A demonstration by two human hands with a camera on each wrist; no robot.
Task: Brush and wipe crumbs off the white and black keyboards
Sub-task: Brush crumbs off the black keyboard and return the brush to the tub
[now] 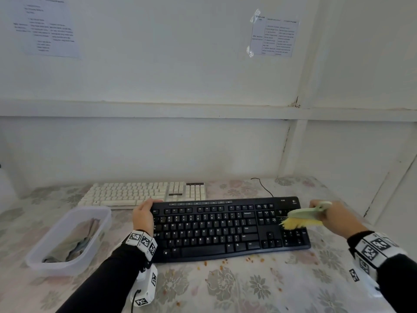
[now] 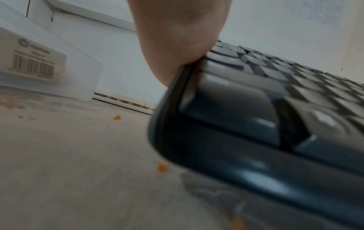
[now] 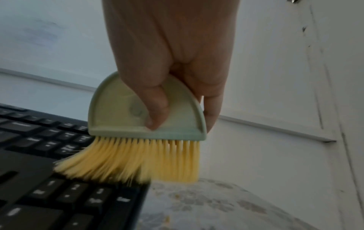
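The black keyboard (image 1: 228, 227) lies in the lower middle of the frame on the table (image 1: 248, 290), with the white keyboard (image 1: 144, 193) just behind it toward the wall. The left hand (image 1: 144, 214) curls over the black keyboard's upper left corner, thumb on its top edge, bracing it. The right hand (image 1: 334, 216) has its fingers wrapped around a small green brush (image 1: 309, 216), whose yellow bristles press on the number pad at the board's right end.

Several orange crumbs (image 1: 249, 259) lie along the near edge of the keyboard on the flowered cloth. The likely trouble is that a hard flick sends bits over the table edge, or back between the keys rather than off them. If the left hand's hold slackens, the board may skid under the stroke. The clear tub (image 1: 67, 240) at lower left, with a cloth inside, sits well away from the crumbs, and the white keyboard stands close enough to catch anything swept backward.
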